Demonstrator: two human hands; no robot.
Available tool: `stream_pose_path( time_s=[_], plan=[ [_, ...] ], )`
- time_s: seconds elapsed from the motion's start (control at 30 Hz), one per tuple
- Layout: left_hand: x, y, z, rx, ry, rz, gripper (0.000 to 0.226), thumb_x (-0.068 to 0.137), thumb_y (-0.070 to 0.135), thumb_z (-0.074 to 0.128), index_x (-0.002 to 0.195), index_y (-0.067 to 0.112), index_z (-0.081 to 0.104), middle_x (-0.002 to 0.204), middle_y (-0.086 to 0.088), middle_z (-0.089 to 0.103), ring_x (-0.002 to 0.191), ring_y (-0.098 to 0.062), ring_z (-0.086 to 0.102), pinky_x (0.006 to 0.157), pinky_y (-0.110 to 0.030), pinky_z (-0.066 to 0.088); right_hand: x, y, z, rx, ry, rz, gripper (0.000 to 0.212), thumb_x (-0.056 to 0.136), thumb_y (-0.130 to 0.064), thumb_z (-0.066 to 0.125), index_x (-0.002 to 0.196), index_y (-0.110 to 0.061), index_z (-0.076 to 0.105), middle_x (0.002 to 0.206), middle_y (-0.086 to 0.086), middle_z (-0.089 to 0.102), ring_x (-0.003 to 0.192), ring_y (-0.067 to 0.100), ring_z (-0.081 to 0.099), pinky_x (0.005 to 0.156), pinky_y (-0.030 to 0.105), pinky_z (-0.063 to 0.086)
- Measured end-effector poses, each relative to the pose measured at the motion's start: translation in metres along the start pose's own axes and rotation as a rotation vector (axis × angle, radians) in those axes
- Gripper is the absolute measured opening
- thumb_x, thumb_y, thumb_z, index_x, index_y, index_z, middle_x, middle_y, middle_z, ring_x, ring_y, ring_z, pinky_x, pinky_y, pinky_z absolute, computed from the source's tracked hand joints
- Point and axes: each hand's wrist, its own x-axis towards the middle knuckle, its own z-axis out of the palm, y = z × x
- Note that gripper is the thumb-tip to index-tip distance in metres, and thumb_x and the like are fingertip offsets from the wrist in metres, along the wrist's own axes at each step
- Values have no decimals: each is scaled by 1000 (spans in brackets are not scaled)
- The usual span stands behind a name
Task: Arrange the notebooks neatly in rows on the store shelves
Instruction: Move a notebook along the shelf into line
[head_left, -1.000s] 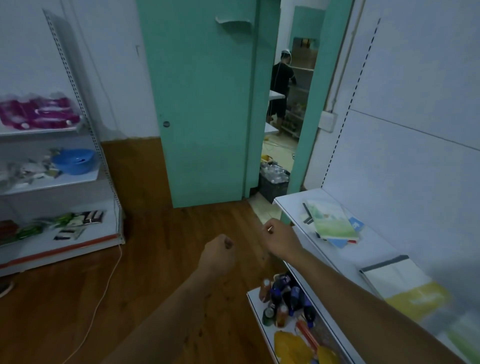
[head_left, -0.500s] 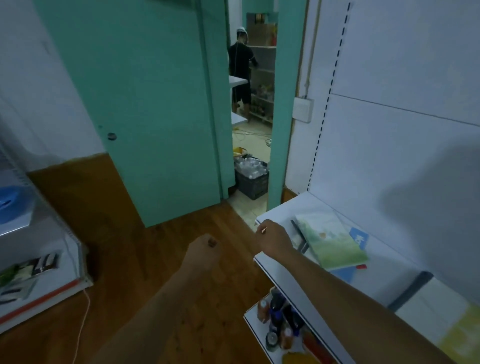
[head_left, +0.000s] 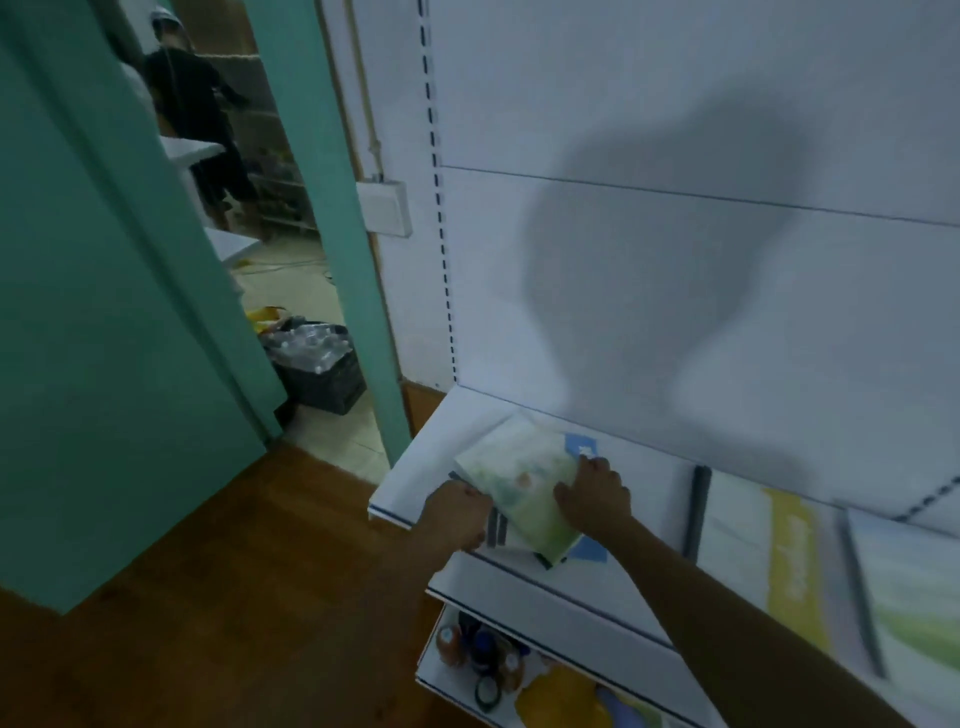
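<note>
On the white shelf (head_left: 436, 457), both hands are at a small stack of notebooks (head_left: 519, 483) whose top cover is pale green. The left hand (head_left: 457, 512) is at the stack's near left edge by the dark spines, its fingers curled against that edge; whether they truly pinch it cannot be told through the blur. The right hand (head_left: 592, 493) lies on the stack's right side, fingers bent over the green cover and its far edge, gripping it. A blue notebook (head_left: 582, 447) pokes out from under the stack, just beyond and beneath the right hand's fingers. To the right of those fingers, apart from the stack, lies a notebook with a yellow band (head_left: 753, 535), and further right another with a green cover (head_left: 914, 597). Below the fingers, a lower shelf (head_left: 431, 670) carries small bottles (head_left: 483, 649).
</note>
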Motion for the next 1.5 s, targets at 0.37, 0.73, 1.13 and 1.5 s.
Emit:
stream_pose_path(
  time_s=[0.37,0.73,1.13,1.5],
  plan=[
    [42,-9,1,107,-248,19,42,80,24,62,119,9,59,117,-15,63,103,-31,62,86,-35,55,-25,-13,19,128,83,223,46,95,-45,39,120,-7,46,113,12,60,100,27,60,82,33,47],
    [10,36,24,19,-374,439,58,91,13,60,138,12,26,131,-8,53,99,-21,54,79,-28,43,-75,2,-26,361,351,428,51,99,-45,30,107,-4,59,113,19,63,106,34,58,85,33,43],
    [-179,40,208,104,-1098,612,60,91,11,59,137,33,27,128,-6,53,105,-29,60,81,-54,56,-313,173,-70,607,765,1000,38,97,-40,36,109,-7,52,105,13,58,90,28,53,74,31,37],
    [-315,24,333,320,-1220,600,51,94,21,53,138,35,32,121,-10,57,94,-32,65,56,-44,60,-450,297,-93,577,893,1128,25,97,-28,39,105,-8,51,100,11,54,87,27,53,71,31,40]
  ],
)
